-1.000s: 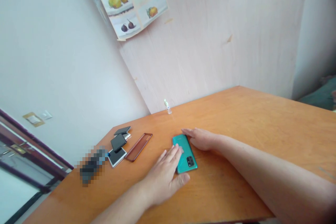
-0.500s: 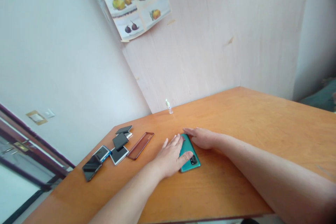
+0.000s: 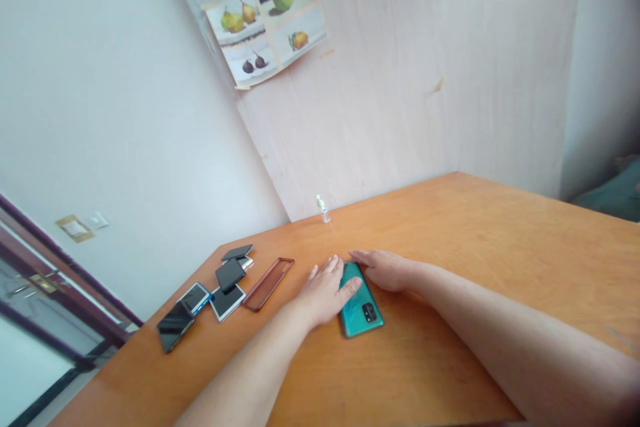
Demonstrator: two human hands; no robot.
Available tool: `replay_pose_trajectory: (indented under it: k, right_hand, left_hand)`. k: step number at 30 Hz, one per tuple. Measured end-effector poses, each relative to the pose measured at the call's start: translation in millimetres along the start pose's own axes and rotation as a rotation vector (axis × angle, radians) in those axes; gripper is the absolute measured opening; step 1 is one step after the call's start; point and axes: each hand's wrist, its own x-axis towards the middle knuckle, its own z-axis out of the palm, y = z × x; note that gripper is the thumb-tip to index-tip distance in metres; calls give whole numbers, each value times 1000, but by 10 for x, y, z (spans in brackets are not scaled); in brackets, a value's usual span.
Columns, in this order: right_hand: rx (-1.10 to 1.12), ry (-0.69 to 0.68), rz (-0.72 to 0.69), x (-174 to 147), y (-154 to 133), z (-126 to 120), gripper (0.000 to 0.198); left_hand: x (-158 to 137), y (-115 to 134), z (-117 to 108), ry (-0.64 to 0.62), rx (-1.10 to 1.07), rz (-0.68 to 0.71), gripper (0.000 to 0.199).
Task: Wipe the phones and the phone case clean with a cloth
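- Your left hand (image 3: pixel 325 297) is spread open, gripping nothing, its thumb over the phone (image 3: pixel 359 320).
- Your right hand (image 3: pixel 386 269) is open too, holding nothing, fingers extended beside the phone's far end.
- The phone lies camera side up on the table (image 3: pixel 440 373).
- Left of your hands, the case (image 3: pixel 270 283) lies beside overlapping devices (image 3: pixel 231 274).

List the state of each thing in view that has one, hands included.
Teal phone, lying camera side up.
Left hand, open, thumb over the phone's back.
Right hand, open, beside the phone's far end.
Brown case, lying flat with no phone in it.
White phone, screen up and dark.
Black phone, lying partly over it.
Small bottle, standing upright.
Fruit picture, hung up.
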Motion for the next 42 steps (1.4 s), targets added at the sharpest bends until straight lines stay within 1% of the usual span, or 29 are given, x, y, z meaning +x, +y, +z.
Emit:
replay_pose_trajectory:
  k: [2,4,6,8,9,11,16,18,20,21,24,25,28,30,33,35,37,39,41,42]
  right_hand:
    - [0,-1,2,-2,-1,-5,54]
    - [1,-2,9,2,2,-3,55]
    - [4,-4,14,11,10,2,55]
    - [8,-3,14,20,17,8,54]
    - [10,-2,12,24,19,10,54]
    - [11,0,10,25,20,11,54]
    - [-7,-3,-12,8,-1,-9,53]
    - [-14,-6,-26,3,-6,-19,52]
    - [-18,-11,-27,3,-5,-22,53]
    - [-20,-13,-23,4,-1,-22,54]
    - [-22,-15,-5,11,12,-12,58]
    - [-23,-15,1,13,16,-8,59]
    - [-23,-16,16,13,23,2,61]
    - [-24,-18,23,11,27,5,61]
    - [-25,-20,28,9,37,11,62]
    - [-24,-24,31,10,47,16,62]
    - [-25,-30,30,12,55,19,62]
    - [-25,-35,23,14,59,19,62]
    - [-23,-35,16,14,56,17,61]
    - [-22,-33,13,14,52,15,61]
  left_hand:
    - [-61,74,6,15,3,32,86]
    - [-276,217,6,14,14,140,86]
    - [-536,364,-5,-22,15,274,84]
    - [-707,451,-23,-38,12,347,84]
    - [-730,460,-30,-43,11,358,83]
    - [-637,409,-36,-46,14,326,82]
    - [-70,127,-6,0,-13,82,84]
    - [6,99,6,13,-20,51,82]
    - [-88,160,10,13,-18,105,80]
    - [-190,215,7,7,-16,161,79]
    - [-593,405,-17,-31,-7,343,79]
    - [-720,450,-29,-38,0,384,79]
    - [-953,460,-59,-65,28,431,83]
    - [-971,368,-66,-58,42,396,83]
    - [-897,199,-57,-27,40,265,77]
    - [-869,157,-51,-13,34,212,76]
    - [-892,201,-51,-17,35,244,80]
    - [-942,295,-59,-37,34,323,84]
    - [-968,369,-66,-47,14,368,83]
    - [-958,381,-66,-43,-10,368,80]
